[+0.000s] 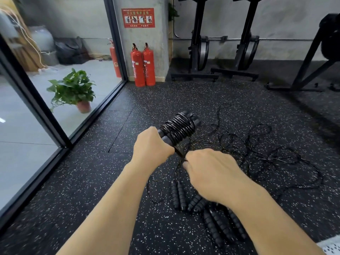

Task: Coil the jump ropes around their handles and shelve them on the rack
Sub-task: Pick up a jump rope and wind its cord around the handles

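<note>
My left hand (150,144) grips the near end of a pair of black ribbed jump-rope handles (177,128) held above the floor, with many turns of thin black rope wound round them. My right hand (211,172) pinches the rope's loose end just below the bundle. On the floor lie several more black handles (217,221), some under my right forearm, and a tangle of loose black rope (266,153) spreads to the right. No rack is in view.
Black speckled rubber flooring (92,190) covers the area. A glass partition (46,116) runs along the left, with a potted plant (73,91) behind it. Two red fire extinguishers (143,65) stand by a pillar. Black exercise machines (220,52) line the back wall.
</note>
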Demonstrator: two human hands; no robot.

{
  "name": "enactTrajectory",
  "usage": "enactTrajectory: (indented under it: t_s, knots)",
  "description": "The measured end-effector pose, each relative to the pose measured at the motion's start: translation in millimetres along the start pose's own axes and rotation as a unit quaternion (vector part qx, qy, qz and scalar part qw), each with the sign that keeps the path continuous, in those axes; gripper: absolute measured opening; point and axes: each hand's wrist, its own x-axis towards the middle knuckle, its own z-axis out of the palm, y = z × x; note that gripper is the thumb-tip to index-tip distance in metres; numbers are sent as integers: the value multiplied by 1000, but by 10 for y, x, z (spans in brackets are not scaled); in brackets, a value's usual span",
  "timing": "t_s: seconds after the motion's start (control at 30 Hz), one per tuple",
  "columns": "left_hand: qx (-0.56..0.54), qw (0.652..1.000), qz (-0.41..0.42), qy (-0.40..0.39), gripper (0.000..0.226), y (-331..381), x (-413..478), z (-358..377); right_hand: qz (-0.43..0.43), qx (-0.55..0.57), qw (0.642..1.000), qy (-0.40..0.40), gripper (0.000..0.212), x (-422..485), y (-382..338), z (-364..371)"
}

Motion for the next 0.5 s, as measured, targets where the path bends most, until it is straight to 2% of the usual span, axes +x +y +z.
enactTrajectory:
  t_s: [0.13,0.23,0.33,0.43,0.5]
  knots:
    - [77,996,45,23,20,65,-36,60,2,27,998,64,36,2,68,-155]
    - [171,980,100,35,23,126,-98,82,-22,29,994,105,29,31,140,-227]
    - [230,951,203,44,20,192,-176,103,-41,43,990,129,27,131,264,-256]
    - [253,918,304,-9,28,230,-218,138,-55,129,983,119,27,265,455,-187]
    - [247,904,346,-50,22,232,-217,134,-63,224,968,90,28,322,580,-130]
